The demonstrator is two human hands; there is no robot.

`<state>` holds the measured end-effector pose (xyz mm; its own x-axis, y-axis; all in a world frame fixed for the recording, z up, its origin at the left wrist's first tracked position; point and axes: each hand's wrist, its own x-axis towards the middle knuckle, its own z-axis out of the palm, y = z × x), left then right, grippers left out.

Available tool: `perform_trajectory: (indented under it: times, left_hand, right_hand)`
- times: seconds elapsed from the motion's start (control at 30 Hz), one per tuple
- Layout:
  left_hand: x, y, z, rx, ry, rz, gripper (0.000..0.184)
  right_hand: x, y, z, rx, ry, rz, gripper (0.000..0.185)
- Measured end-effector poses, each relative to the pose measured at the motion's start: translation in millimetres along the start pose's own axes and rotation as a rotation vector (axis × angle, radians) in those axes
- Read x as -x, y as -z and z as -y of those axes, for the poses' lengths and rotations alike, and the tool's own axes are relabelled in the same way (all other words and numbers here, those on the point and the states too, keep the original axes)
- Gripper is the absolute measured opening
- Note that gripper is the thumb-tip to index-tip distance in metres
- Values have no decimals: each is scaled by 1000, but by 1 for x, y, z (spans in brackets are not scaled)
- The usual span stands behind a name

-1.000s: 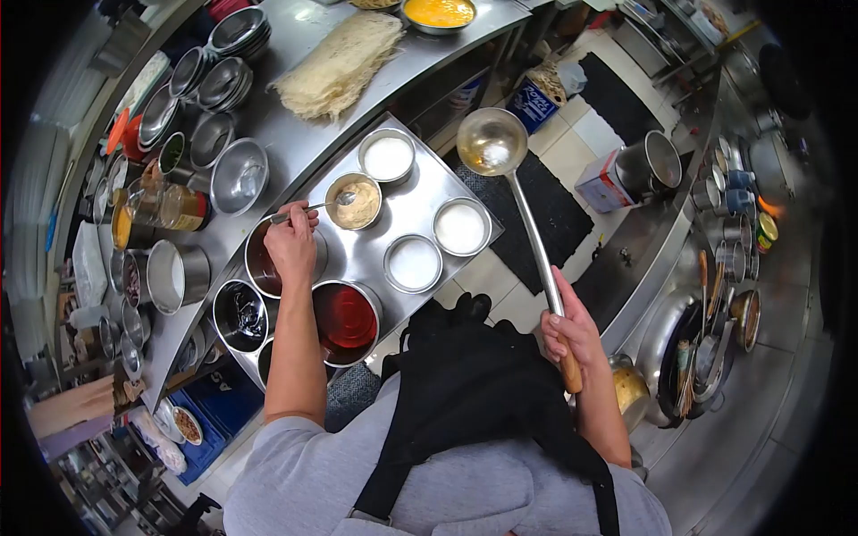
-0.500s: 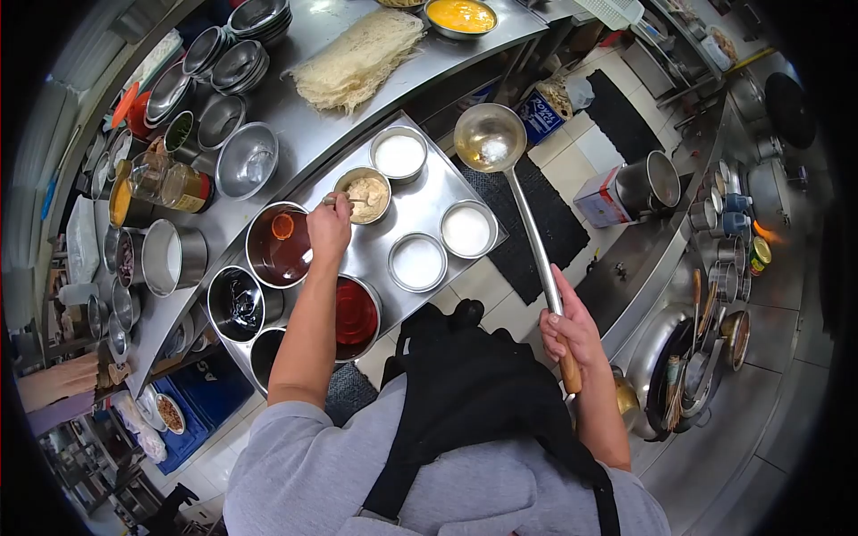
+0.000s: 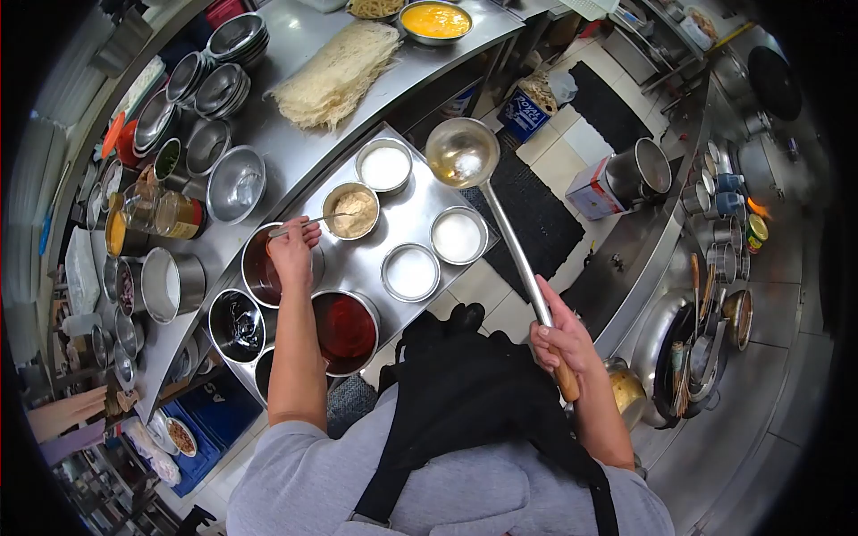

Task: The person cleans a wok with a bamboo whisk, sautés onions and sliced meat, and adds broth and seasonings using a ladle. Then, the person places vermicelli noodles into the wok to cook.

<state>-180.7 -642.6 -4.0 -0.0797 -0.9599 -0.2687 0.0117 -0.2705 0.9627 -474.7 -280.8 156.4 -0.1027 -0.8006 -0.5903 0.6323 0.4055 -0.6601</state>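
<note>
My left hand (image 3: 293, 255) is closed around the handle of a spoon (image 3: 310, 223), whose far end reaches into a round tin of tan powder (image 3: 355, 213). Below that hand is a pot of dark red-brown liquid (image 3: 261, 268), partly hidden by it. My right hand (image 3: 565, 338) grips the wooden-ended handle of a large metal ladle (image 3: 517, 241). The ladle's bowl hangs beyond the tray's far right edge with a little white stuff at its bottom. White powder fills three tins on the tray, one of them the nearest tin (image 3: 411, 272).
The metal tray (image 3: 353, 261) also bears a pot of bright red sauce (image 3: 347, 329) and a pot of black sauce (image 3: 237, 324). Behind it, a steel counter (image 3: 299, 147) carries stacked bowls, pale noodle sheets (image 3: 338, 76) and a bowl of yellow liquid (image 3: 435, 20). To the right stands a wok (image 3: 657, 357).
My left hand has drawn back leftward from the powder tin, exposing more of the spoon. The ladle sits slightly further left and lower in view, and the whole view has shifted a little.
</note>
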Motion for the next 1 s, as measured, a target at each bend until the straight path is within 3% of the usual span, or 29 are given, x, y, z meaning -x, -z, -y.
perform_trajectory:
  times: [0.2, 0.3, 0.37, 0.4, 0.6, 1.0]
  left_hand:
    - [11, -15, -56, 57, -47, -4, 30]
    - [17, -43, -83, 113, -146, 127, 31]
    - [22, -57, -93, -439, -438, 60, 32]
    - [20, -56, -93, -536, -452, 35, 32]
    - [1, -31, -63, -672, -328, 19, 38]
    - [-27, -37, 6, -564, -234, 121, 37]
  right_hand:
    - [1, -10, 3, -6, -34, 76, 87]
    - [-1, -15, 3, -8, -60, 106, 88]
    - [-3, -19, 4, 0, -61, 112, 90]
    - [-3, -20, 4, 4, -64, 113, 90]
    - [-5, -20, -5, -65, -28, 49, 90]
    - [-15, -36, -10, -104, -34, 4, 89]
